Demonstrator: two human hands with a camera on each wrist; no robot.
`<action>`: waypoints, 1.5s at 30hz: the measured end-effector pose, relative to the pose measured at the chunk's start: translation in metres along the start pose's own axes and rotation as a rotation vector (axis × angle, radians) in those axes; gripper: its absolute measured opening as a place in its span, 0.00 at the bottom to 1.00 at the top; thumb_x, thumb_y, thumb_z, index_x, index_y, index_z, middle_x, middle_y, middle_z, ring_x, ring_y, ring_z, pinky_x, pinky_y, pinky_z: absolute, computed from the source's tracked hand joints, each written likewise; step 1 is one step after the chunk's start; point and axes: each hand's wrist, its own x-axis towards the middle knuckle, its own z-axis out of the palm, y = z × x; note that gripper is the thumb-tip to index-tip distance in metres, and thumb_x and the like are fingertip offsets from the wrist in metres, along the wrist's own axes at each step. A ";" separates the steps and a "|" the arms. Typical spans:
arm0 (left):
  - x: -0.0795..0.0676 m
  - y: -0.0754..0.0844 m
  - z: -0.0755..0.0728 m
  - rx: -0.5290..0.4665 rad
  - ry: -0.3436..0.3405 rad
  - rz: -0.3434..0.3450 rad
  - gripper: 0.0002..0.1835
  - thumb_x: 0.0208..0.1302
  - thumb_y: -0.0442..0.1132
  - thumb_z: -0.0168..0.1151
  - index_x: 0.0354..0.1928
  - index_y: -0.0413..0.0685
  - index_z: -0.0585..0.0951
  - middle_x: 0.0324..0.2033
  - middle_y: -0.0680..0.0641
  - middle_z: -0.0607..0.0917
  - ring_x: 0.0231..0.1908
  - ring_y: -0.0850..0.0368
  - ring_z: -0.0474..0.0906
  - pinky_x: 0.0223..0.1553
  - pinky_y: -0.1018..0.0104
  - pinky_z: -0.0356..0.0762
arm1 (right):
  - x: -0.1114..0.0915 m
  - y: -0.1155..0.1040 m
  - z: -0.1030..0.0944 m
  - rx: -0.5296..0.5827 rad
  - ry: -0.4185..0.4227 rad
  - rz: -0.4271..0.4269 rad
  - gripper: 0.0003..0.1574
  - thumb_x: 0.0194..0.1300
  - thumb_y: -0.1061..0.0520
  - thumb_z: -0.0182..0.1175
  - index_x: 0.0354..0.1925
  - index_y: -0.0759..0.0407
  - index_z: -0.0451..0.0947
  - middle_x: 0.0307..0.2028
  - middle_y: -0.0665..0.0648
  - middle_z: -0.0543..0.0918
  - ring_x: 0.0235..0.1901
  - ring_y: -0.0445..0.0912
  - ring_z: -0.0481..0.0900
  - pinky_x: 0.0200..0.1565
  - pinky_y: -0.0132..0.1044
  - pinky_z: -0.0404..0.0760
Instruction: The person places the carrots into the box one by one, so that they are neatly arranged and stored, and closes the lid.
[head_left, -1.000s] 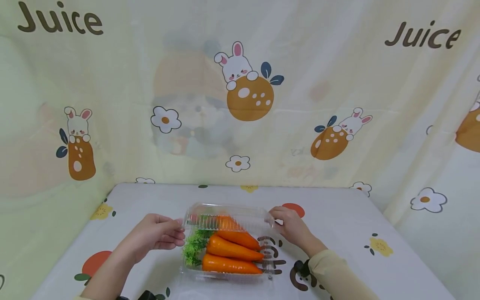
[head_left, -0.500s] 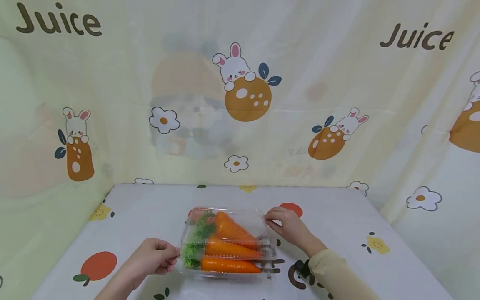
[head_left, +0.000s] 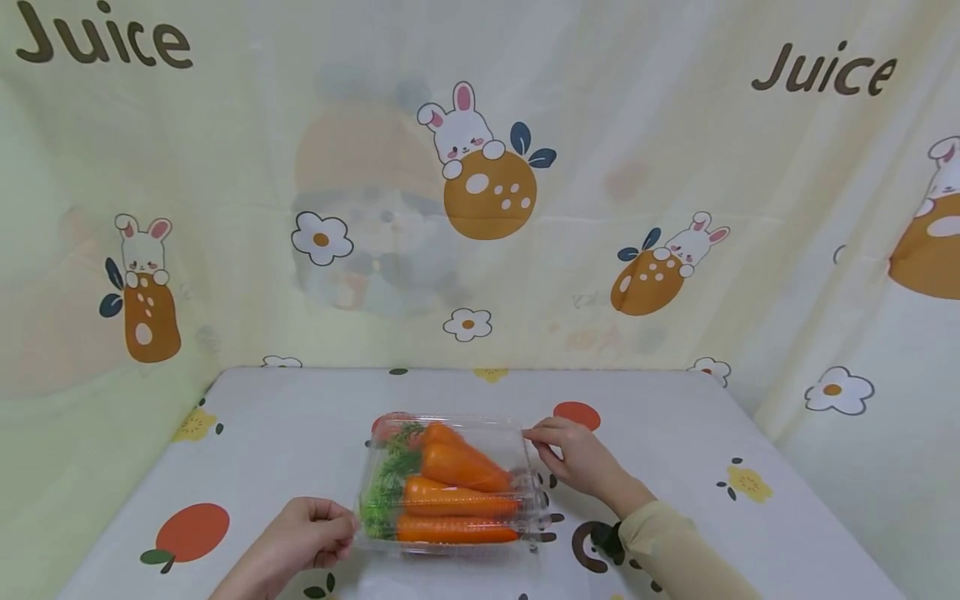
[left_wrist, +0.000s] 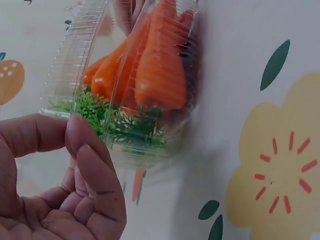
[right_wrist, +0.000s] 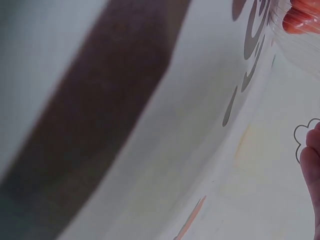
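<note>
In the head view, a clear plastic clamshell box (head_left: 450,549) lies on the table with its ribbed lid (head_left: 487,425) down over several orange carrots (head_left: 457,530). Their green tops (head_left: 382,487) point left. My left hand (head_left: 303,533) pinches the box's edge at the front left corner, thumb against index finger; the left wrist view shows this pinch close beside the carrot greens (left_wrist: 95,110). At the back right corner, my right hand (head_left: 581,457) holds the lid's edge between thumb and fingers. Only part of that hand shows at the right wrist view's border.
A white tablecloth (head_left: 652,433) printed with fruit, flowers and lettering covers the table. A cream curtain (head_left: 570,275) with rabbit prints hangs behind it and along both sides. A dark strap (head_left: 607,542) sits at the right wrist.
The lid has come down from its raised position at the back onto the box. My left hand has moved down toward the front left corner; the right hand stays near the back right corner.
</note>
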 end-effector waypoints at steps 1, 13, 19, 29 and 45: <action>0.000 -0.001 0.000 0.001 0.006 -0.002 0.12 0.71 0.36 0.58 0.44 0.31 0.83 0.25 0.50 0.83 0.27 0.61 0.76 0.34 0.67 0.82 | 0.000 0.000 0.000 0.004 0.001 -0.002 0.18 0.56 0.69 0.71 0.46 0.59 0.89 0.38 0.53 0.90 0.38 0.45 0.87 0.40 0.37 0.88; 0.003 -0.004 0.004 0.041 0.080 -0.087 0.09 0.70 0.37 0.60 0.40 0.35 0.82 0.25 0.49 0.81 0.26 0.59 0.75 0.32 0.66 0.79 | -0.001 -0.003 -0.002 0.038 -0.039 0.017 0.18 0.60 0.68 0.68 0.49 0.61 0.88 0.39 0.53 0.89 0.37 0.44 0.84 0.36 0.31 0.85; 0.004 -0.009 0.003 0.000 0.038 -0.085 0.12 0.70 0.37 0.57 0.43 0.32 0.83 0.27 0.49 0.83 0.27 0.60 0.74 0.34 0.66 0.82 | -0.002 -0.004 -0.002 0.039 -0.049 0.031 0.18 0.61 0.68 0.67 0.50 0.61 0.88 0.39 0.53 0.89 0.38 0.45 0.85 0.36 0.31 0.84; 0.001 -0.017 -0.005 -0.079 -0.141 0.006 0.15 0.72 0.39 0.57 0.43 0.31 0.86 0.24 0.54 0.85 0.23 0.66 0.77 0.30 0.72 0.81 | -0.002 -0.006 -0.002 0.047 -0.056 0.068 0.17 0.62 0.66 0.67 0.50 0.61 0.88 0.40 0.53 0.90 0.41 0.46 0.87 0.40 0.37 0.87; 0.004 -0.020 -0.008 -0.093 -0.198 0.031 0.13 0.74 0.37 0.55 0.41 0.34 0.85 0.26 0.54 0.85 0.25 0.65 0.78 0.31 0.72 0.81 | -0.006 -0.023 -0.026 0.205 -0.046 0.154 0.12 0.66 0.67 0.64 0.48 0.62 0.87 0.38 0.55 0.90 0.33 0.36 0.83 0.35 0.38 0.87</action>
